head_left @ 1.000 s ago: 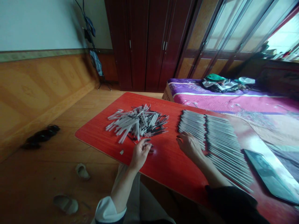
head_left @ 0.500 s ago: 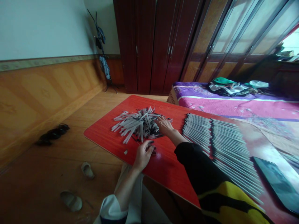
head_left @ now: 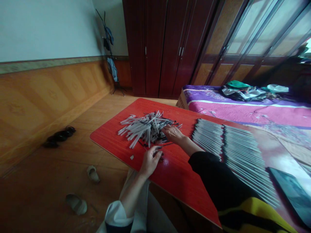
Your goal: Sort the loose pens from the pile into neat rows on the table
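A loose heap of thin translucent white tubes and dark slim pieces [head_left: 141,129] lies at the table's far left. My right hand [head_left: 173,134] is at the heap's right side, fingers stretched down over the dark pieces; its fingertips are partly hidden there. My left hand [head_left: 150,161] rests near the front edge, just before the heap, with fingers loosely curled and a gap at the thumb. Nothing is visible in it, and its fingertips look dark. To the right, white sticks with black ends lie side by side in a left row [head_left: 208,134] and a right row [head_left: 245,155].
The red table [head_left: 184,174] carries a phone [head_left: 289,191] at its right and a small white scrap [head_left: 132,157] near the front edge. Slippers [head_left: 76,204] lie on the floor at left. A bed [head_left: 218,108] stands behind the table's right side, wardrobes [head_left: 167,48] beyond.
The whole view has shifted slightly. My right hand has moved a little down and nearer among the dark pieces. My left hand stays almost where it was.
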